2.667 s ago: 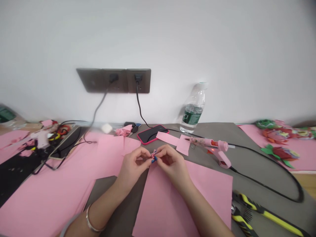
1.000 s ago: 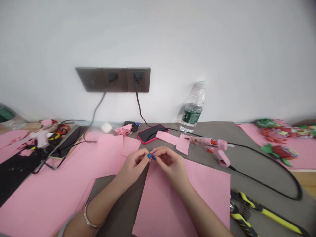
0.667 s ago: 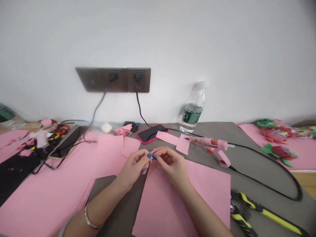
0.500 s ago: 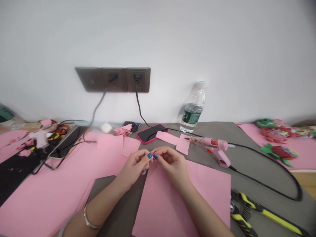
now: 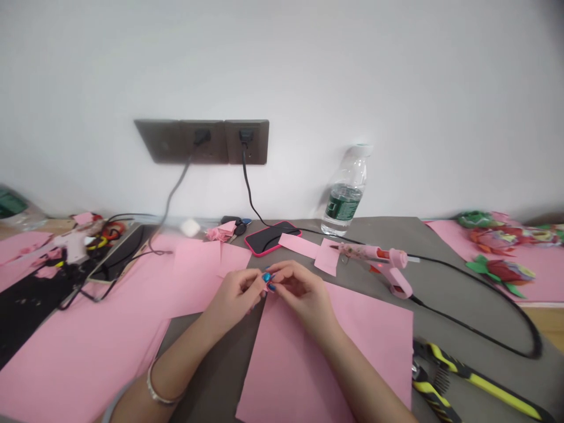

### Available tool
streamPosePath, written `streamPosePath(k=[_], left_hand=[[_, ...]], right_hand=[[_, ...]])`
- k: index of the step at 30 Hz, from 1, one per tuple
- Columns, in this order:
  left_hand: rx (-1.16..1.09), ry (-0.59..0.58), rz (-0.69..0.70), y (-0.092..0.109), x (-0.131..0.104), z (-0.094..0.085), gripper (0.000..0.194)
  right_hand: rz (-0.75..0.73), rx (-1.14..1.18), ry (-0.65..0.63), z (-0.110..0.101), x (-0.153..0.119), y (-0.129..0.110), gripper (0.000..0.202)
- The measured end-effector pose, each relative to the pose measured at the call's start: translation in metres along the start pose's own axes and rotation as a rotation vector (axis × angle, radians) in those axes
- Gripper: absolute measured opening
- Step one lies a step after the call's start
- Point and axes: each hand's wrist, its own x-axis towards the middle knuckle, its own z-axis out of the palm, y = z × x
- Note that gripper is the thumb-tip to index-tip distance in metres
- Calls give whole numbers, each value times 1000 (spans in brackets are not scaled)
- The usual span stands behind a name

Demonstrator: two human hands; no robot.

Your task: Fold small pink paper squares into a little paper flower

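Note:
My left hand [image 5: 240,294] and my right hand [image 5: 304,292] meet over the top edge of a large pink paper sheet [image 5: 317,364]. Between their pinched fingertips is a small piece of pink paper [image 5: 267,286], mostly hidden by the fingers. Its exact shape cannot be made out. Just beyond the hands lie a phone with a pink case [image 5: 272,238], a pink paper strip [image 5: 299,245] and a pink paper square [image 5: 326,257]. A pink glue gun [image 5: 383,263] rests on its side to the right of them.
A water bottle [image 5: 344,197] stands by the wall. Pliers with yellow and black handles [image 5: 484,385] lie at the right front. Paper flowers [image 5: 506,273] rest at the far right. More pink sheets [image 5: 97,341], glasses [image 5: 92,294] and another glue gun [image 5: 73,244] are left. Black cords cross the table.
Both hands have shifted very slightly left, and the fingertips have turned a little around the small pink paper. Objects on the table have stayed in place.

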Motion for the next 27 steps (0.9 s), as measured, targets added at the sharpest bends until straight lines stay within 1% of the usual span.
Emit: streamPosePath(k=[4, 9, 13, 18, 21, 23, 27], left_hand=[[67, 3, 2, 2, 0, 0, 36], [130, 22, 26, 5, 0, -1, 34], [171, 43, 40, 6, 1, -3, 29], [100, 21, 40, 5, 0, -5, 28], [46, 0, 5, 3, 1, -6, 28], [-38, -28, -39, 1, 1, -5, 27], [-294, -91, -170, 1, 3, -3, 25]], right_hand=[[-64, -108, 0, -2, 1, -2, 13], [-68, -147, 7, -3, 1, -2, 12], [-75, -168, 1, -3, 1, -4, 12], [-99, -199, -18, -4, 1, -5, 12], [-137, -222, -32, -3, 1, -5, 13], [-156, -231, -40, -3, 1, -6, 14], [-168, -208, -46, -4, 1, -8, 13]])
